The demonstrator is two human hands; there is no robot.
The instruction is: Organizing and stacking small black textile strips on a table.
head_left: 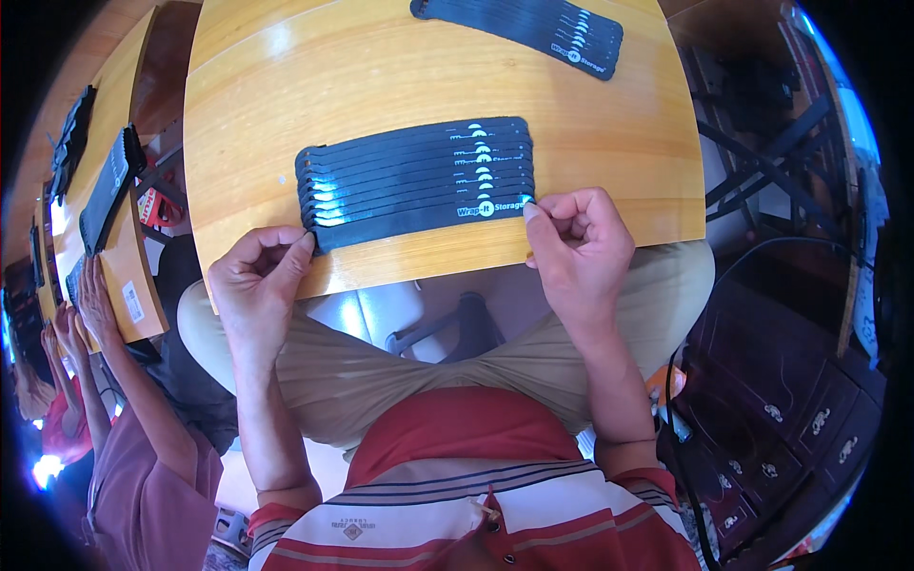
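On the wooden table in front of me lies a fanned row of black straps (400,176), overlapping like shingles with white printing near their right ends. My left hand (259,276) has its thumb and forefinger closed on the left end of the nearest strap. At the other end of that strap, the thumb and bent forefinger of my right hand (583,252) close on its right corner. The nearest strap lies along the front of the row, a little in from the table's front edge. Both pinches partly hide the strap's ends.
A second fanned set of black straps (533,29) lies at the far side of the wooden table (628,143). To the left, another person's hand (95,300) works at a neighbouring table with more black straps (109,186). Dark drawers (771,419) stand at the right.
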